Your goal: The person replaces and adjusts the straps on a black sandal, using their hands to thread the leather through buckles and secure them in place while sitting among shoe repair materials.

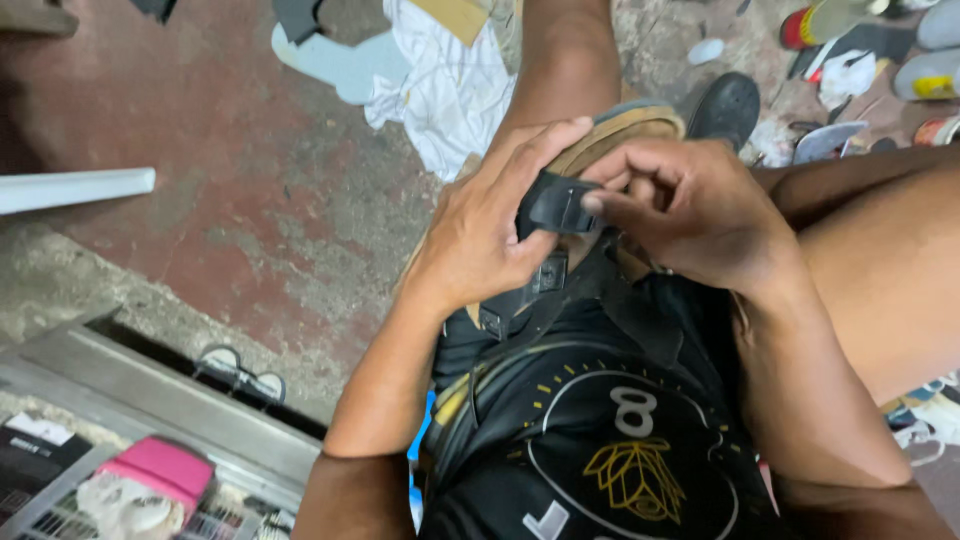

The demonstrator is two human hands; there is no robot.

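Observation:
A tan sandal (618, 128) with black straps rests on my lap, sole edge facing away from me. My left hand (480, 235) wraps over the sandal's left side, fingers stretched across its top. My right hand (690, 210) pinches a black strap (558, 205) between thumb and forefinger, right beside the left hand. A black buckle piece (548, 275) hangs below the strap against my dark shirt. Much of the sandal is hidden under both hands.
A worn red concrete floor (250, 180) lies to the left. A white crumpled cloth (445, 85) and pale sole cutouts (340, 60) sit ahead. A dark shoe (725, 105), cans and scraps clutter the upper right. A metal frame (150, 385) and a pink object (165, 465) lie at lower left.

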